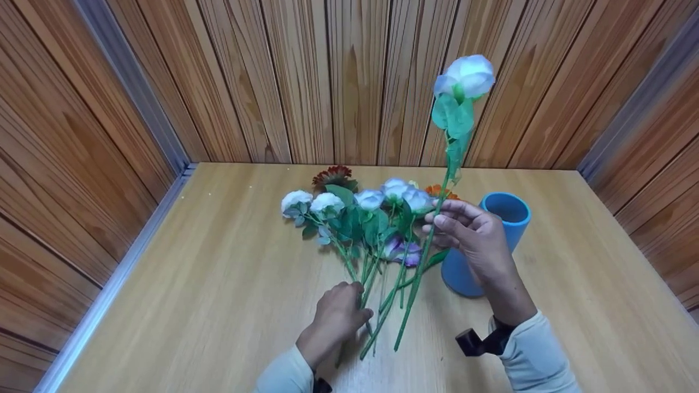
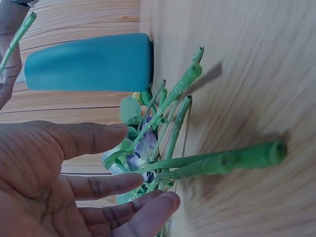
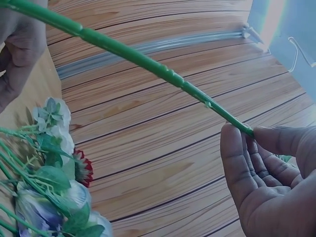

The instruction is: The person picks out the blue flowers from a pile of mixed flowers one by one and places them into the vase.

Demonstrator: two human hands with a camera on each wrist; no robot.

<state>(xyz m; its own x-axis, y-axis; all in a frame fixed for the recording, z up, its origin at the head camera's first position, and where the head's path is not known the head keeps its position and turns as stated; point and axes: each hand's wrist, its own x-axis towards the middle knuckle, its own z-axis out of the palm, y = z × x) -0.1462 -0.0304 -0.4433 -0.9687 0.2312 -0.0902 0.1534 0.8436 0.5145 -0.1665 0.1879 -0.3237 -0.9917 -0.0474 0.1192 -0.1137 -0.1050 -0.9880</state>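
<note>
My right hand (image 1: 483,240) pinches the green stem of a white artificial flower (image 1: 469,76) between thumb and fingertips. The bloom is raised, and the stem slants down toward me, as the right wrist view also shows in the stem (image 3: 133,58). My left hand (image 1: 336,316) is at the lower stems of a flower pile (image 1: 349,224) on the table. In the left wrist view the thumb and fingers (image 2: 106,185) are spread apart beside the stems (image 2: 217,163), pinching none of them. White and bluish blooms, a purple flower (image 1: 404,252) and a dark red flower (image 1: 333,177) lie there.
A blue vase (image 1: 461,273) stands upright just behind my right hand, right of the pile. An orange flower (image 1: 439,191) shows at the pile's far side. Wood-panelled walls (image 1: 349,82) enclose the wooden table (image 1: 218,262) at the back and both sides.
</note>
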